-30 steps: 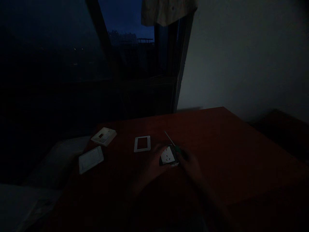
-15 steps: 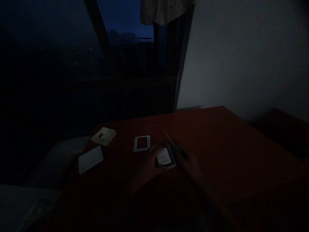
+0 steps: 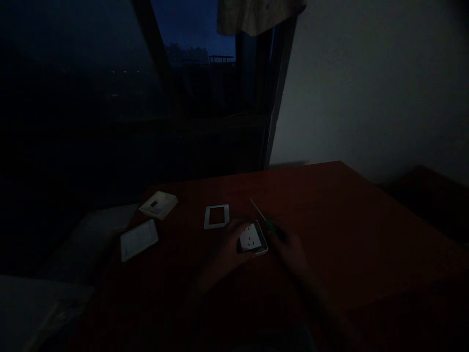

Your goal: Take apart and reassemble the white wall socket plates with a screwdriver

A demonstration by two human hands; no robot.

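Observation:
My left hand grips a wall socket from its left side, thumb at the near edge and fingers at the far edge. The socket has a white face with dark slots, facing up. In my right hand is a screwdriver with a green handle; its thin shaft points away and to the left, clear of the socket. Just beyond my left hand lies a white square frame with an open middle. Dim light hides much of both hands' fingers.
On the left of the reddish table lie a pale box and a white rectangular plate. Behind the table are a dark window and a pale wall. A cloth hangs at the window's top.
The view has shifted very slightly. Both hands keep their holds on the socket and the screwdriver, with no clear movement on the table.

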